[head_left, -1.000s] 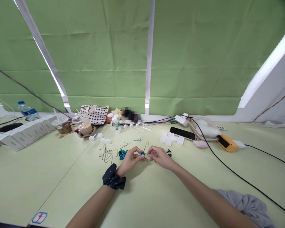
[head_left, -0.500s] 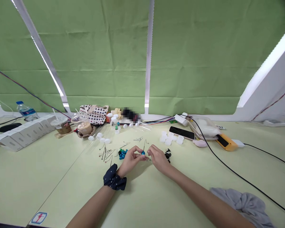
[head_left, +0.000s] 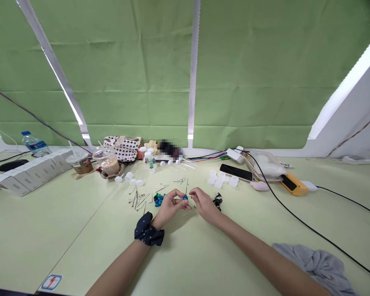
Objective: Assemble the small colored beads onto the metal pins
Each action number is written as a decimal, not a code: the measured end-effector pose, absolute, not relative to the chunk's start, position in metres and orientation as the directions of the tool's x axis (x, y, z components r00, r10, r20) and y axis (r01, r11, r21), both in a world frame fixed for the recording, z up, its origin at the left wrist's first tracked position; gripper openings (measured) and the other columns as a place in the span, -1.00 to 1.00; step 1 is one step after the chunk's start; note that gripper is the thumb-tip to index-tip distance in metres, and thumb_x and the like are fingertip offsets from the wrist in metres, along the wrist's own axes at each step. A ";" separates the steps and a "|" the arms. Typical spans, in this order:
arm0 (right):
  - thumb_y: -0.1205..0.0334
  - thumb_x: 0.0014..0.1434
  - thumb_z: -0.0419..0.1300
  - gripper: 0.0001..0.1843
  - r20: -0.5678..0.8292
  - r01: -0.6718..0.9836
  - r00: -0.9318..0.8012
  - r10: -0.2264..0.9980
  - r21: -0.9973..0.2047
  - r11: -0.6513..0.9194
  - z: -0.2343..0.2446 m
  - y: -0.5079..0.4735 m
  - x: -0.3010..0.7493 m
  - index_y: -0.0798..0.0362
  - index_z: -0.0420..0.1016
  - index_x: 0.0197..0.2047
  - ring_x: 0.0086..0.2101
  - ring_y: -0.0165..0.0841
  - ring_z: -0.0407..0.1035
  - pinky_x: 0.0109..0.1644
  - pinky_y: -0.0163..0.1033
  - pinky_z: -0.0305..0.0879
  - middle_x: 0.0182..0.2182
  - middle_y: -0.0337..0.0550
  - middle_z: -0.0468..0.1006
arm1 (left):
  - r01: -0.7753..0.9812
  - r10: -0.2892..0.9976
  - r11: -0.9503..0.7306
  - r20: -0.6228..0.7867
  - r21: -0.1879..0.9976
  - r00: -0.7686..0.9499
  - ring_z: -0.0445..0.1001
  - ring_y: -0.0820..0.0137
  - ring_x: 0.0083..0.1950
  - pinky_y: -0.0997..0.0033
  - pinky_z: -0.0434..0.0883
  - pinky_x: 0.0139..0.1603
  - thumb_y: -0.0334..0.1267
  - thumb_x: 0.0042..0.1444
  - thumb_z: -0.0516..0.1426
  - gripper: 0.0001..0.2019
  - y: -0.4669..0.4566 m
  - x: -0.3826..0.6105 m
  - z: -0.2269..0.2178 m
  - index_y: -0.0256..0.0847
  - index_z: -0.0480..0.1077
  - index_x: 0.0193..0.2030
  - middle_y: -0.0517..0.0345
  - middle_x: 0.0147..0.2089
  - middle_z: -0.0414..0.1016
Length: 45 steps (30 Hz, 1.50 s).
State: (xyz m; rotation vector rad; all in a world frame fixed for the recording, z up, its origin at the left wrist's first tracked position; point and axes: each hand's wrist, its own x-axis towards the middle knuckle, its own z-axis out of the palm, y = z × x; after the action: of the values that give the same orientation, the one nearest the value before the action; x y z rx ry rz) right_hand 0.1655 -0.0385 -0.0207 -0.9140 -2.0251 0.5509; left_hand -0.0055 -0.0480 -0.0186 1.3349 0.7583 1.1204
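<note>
My left hand (head_left: pixel 172 207) pinches a small shiny blue part (head_left: pixel 185 197) between thumb and fingertips. A thin metal rod (head_left: pixel 186 188) stands up from the blue part. Just to the right, my right hand (head_left: pixel 205 205) is closed in a pinch close to it, on a tiny piece I cannot make out. Several blue parts (head_left: pixel 159 200), with green and black ones among them, lie left of my left hand. Several black shiny parts (head_left: pixel 217 200) sit beside my right hand. Thin metal rods (head_left: pixel 138 199) are scattered farther left.
White caps (head_left: pixel 222 179) and a phone (head_left: pixel 236 172) lie behind my right hand. A black cable (head_left: pixel 283 209) crosses the right side near a yellow device (head_left: pixel 293 184). Drink cups (head_left: pixel 107 164) and white boxes (head_left: pixel 31 174) stand at left. A grey cloth (head_left: pixel 316 263) lies front right.
The thin rod's bent upper end, which pointed right, now looks nearly in line with the rod. My right fingertips have moved slightly left, closer to the blue part.
</note>
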 end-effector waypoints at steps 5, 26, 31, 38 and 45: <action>0.34 0.23 -0.11 -0.87 0.508 0.447 -0.384 0.771 -0.629 0.636 -0.018 -0.040 0.166 0.03 0.20 -0.33 -0.39 -0.38 0.21 -0.30 -0.28 0.17 -0.40 -0.20 0.29 | -0.180 0.929 -0.107 0.163 0.978 0.332 0.56 0.33 -0.39 0.35 0.46 -0.31 -0.20 -0.04 0.23 -0.71 -0.049 -0.005 -0.018 -0.25 0.20 -0.30 0.20 -0.43 0.47; 0.30 0.23 -0.09 -0.90 0.542 0.374 -0.370 0.755 -0.656 0.655 -0.018 -0.045 0.161 0.04 0.20 -0.29 -0.34 -0.35 0.21 -0.25 -0.23 0.21 -0.33 -0.14 0.27 | -0.130 0.927 -0.132 0.169 0.983 0.334 0.52 0.37 -0.45 0.36 0.44 -0.35 -0.20 -0.02 0.21 -0.73 -0.052 -0.002 -0.019 -0.25 0.20 -0.32 0.22 -0.52 0.44; 0.27 0.23 -0.06 -0.84 0.571 0.289 -0.344 0.745 -0.691 0.663 -0.015 -0.044 0.163 0.04 0.26 -0.38 -0.34 -0.36 0.23 -0.27 -0.25 0.21 -0.33 -0.12 0.29 | -0.148 0.926 -0.145 0.187 0.978 0.327 0.50 0.41 -0.49 0.39 0.42 -0.39 -0.22 -0.03 0.23 -0.73 -0.055 0.000 -0.016 -0.25 0.19 -0.34 0.23 -0.52 0.43; 0.13 0.25 -0.09 -0.70 0.410 0.220 -0.356 0.840 -0.837 0.502 -0.019 -0.045 0.162 0.04 0.27 -0.45 -0.52 -0.44 0.16 -0.44 -0.34 0.11 -0.56 -0.28 0.26 | -0.152 0.937 -0.137 0.178 0.979 0.299 0.46 0.46 -0.53 0.46 0.38 -0.43 -0.24 -0.08 0.26 -0.71 -0.057 0.003 -0.016 -0.24 0.20 -0.36 0.27 -0.55 0.41; 0.13 0.25 -0.09 -0.74 0.390 0.223 -0.398 0.830 -0.837 0.500 -0.018 -0.043 0.164 0.05 0.28 -0.39 -0.49 -0.45 0.19 -0.38 -0.35 0.13 -0.53 -0.29 0.31 | -0.161 0.936 -0.171 0.212 0.972 0.282 0.43 0.49 -0.52 0.47 0.38 -0.45 -0.24 -0.10 0.27 -0.72 -0.059 0.002 -0.012 -0.26 0.23 -0.37 0.23 -0.47 0.41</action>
State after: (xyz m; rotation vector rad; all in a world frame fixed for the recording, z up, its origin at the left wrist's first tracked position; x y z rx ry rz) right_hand 0.1638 -0.0427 -0.0178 -0.8724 -1.8899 0.8966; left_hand 0.0020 -0.0585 -0.0116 1.3750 0.7887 1.1783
